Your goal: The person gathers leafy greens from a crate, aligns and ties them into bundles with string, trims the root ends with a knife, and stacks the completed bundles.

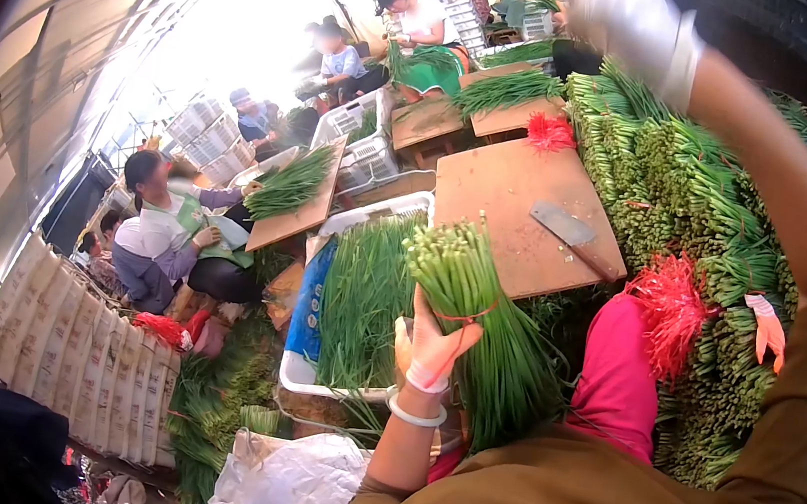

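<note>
Held upright in my left hand (438, 342) is a thick bundle of green stalks (494, 334), tied with a red band near its pale top ends. The fingers of that hand wrap round its left side, in a glove with orange fingertips. My right hand (636, 39), in a white glove, is raised at the top right and smeared by motion; its fingers cannot be made out. Beyond the bundle lies a wooden board (492, 187) with a cleaver (568, 227) on it. Red ties (551, 132) sit at the board's far edge.
Stacked green bundles (694, 187) rise on the right, with red ties (668, 310) and an orange-tipped glove (766, 332) on them. A white crate (298, 375) of loose stalks stands left of the bundle. Several people work farther back, one person (159, 232) at the left.
</note>
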{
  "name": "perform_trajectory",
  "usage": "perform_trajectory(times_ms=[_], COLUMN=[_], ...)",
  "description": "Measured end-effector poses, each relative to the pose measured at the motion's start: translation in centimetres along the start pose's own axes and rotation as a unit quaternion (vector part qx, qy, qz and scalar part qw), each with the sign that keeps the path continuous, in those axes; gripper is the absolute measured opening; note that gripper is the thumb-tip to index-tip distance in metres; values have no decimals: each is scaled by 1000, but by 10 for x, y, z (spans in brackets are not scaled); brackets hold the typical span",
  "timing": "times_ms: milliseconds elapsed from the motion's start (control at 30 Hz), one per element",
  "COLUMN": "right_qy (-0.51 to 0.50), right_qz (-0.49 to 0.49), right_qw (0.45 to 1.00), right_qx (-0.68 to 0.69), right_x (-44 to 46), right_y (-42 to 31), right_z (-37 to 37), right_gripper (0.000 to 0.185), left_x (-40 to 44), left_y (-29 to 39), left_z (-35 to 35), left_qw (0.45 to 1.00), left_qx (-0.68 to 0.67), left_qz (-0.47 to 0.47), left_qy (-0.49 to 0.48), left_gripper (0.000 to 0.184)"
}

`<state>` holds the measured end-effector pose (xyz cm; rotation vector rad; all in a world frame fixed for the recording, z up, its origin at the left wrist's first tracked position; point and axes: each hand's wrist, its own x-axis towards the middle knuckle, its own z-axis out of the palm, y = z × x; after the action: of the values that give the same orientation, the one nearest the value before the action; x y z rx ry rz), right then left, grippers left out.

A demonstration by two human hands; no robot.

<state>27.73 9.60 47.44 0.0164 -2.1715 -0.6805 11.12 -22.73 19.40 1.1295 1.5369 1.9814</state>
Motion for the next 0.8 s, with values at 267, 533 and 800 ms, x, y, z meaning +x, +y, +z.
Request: perform_trajectory(times_ms=[267, 533, 800], right_qy=[-211, -196, -399], right_qz=[206, 371, 305], right_qw=[850, 609, 824], right_qx=[435, 673, 262], right_x=[-92, -145, -223], right_y=[-166, -311, -205], right_z=[60, 60, 47], right_gripper=[38, 68, 33], left_x=[0, 30, 56], left_y=[21, 48, 76], left_z=[1, -24, -88], left_qw=[998, 910, 959], left_qx=[-9, -413, -248], left_qz=[16, 22, 84], left_qy=[64, -35, -112], left_gripper=[72, 47, 57])
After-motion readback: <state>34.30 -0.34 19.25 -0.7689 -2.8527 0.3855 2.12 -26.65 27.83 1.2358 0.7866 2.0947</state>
